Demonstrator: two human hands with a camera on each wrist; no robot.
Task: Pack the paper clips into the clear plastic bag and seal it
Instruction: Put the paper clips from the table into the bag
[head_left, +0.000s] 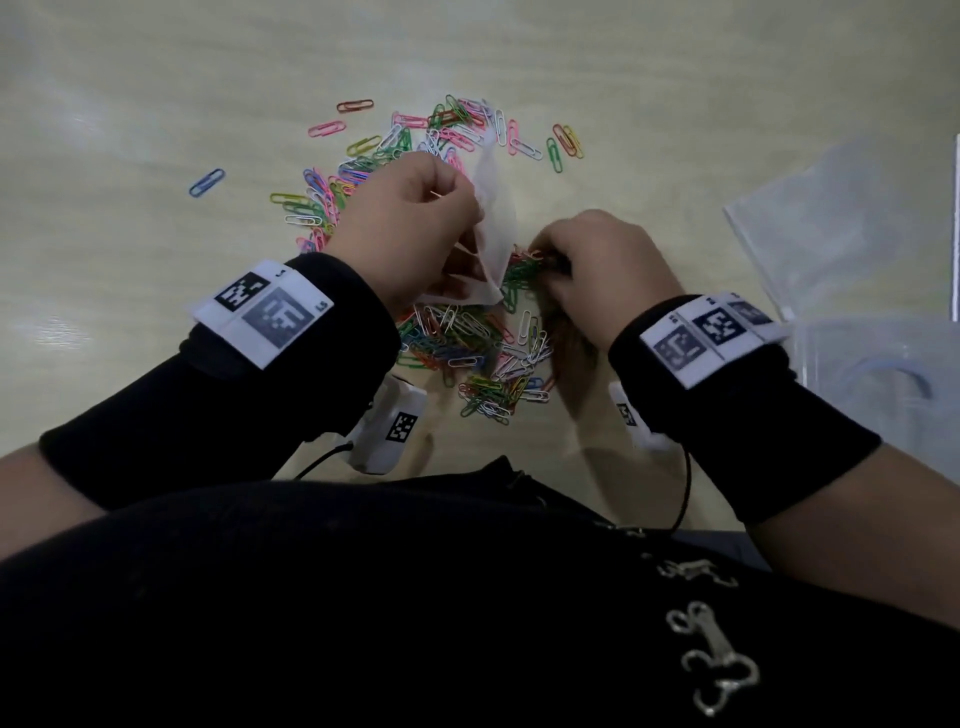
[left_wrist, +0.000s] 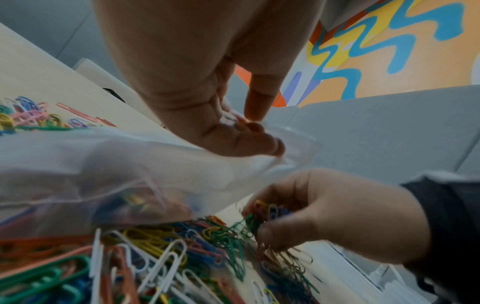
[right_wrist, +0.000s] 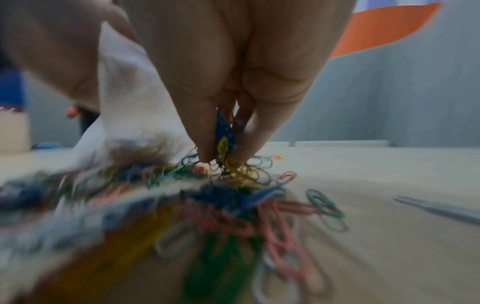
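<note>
Risks first. The right hand (head_left: 597, 265) carries a tangled bunch of clips (left_wrist: 262, 218), with strands trailing below the grip; loose ones look likely to drop off on the way to the bag (left_wrist: 109, 170). The trailing clips may also snag the bag's rim and drag it shut or out of the left hand's pinch. The mouth looks narrow and floppy, held on one side only, so a wide bunch could miss and spill back on the table (head_left: 156, 104). Overfilling near the strip would likely hamper sealing later.

Left hand (head_left: 410, 223): thumb and fingers (left_wrist: 259, 144) pinch the bag's upper edge by the seal strip, lifting it off the table; the other fingers are curled. A few clips show dimly through the film, so the bag is already partly loaded.

Right hand: fingers (right_wrist: 207, 133) bunched tight, thumb against fingertips, clamped on the bunch, just beside the bag's opening and low over the pile (head_left: 467, 338). Right wrist view is blurred.

Most clips lie loose on the table, around and beneath both hands. A second bag (head_left: 831, 223) lies to the right.
</note>
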